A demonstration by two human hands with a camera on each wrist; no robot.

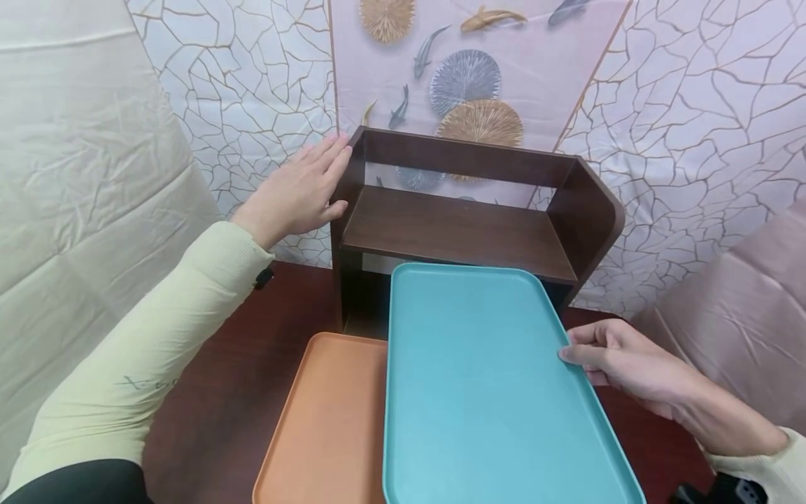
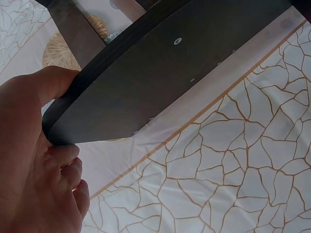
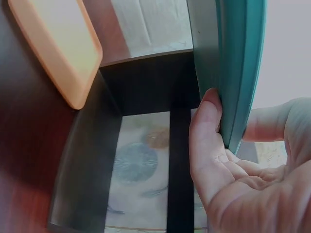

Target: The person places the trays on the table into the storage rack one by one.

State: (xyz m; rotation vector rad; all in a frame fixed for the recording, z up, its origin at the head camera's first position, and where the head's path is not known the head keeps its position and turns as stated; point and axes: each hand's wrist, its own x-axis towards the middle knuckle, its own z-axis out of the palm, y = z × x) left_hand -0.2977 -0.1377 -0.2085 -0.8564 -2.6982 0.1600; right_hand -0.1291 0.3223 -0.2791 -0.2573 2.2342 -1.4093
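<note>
The left hand [image 1: 301, 192] lies flat against the outer left side panel of the dark wooden shelf [image 1: 460, 231], fingers straight along the panel's top front corner and the thumb hooked round its front edge; the left wrist view shows the thumb [image 2: 46, 82] above the panel's edge and the fingers below it, so this grip is a loose, mostly open one steadying the shelf [image 2: 165, 68]. The shelf stands at the far edge of the dark red bench [image 1: 252, 364], against the patterned cloth backdrop [image 1: 680, 126]. The right hand [image 1: 636, 367] holds the teal tray [image 1: 485, 392] by its right long rim, thumb on the upper face and fingers curled beneath; the right wrist view shows the rim [image 3: 240, 73] pinched between thumb [image 3: 206, 116] and fingers. The teal tray sits raised over the bench's middle, its far short end just at the front of the shelf's board. An orange tray [image 1: 327, 427] lies flat on the bench toward the near edge, partly under the teal tray's left side
</note>
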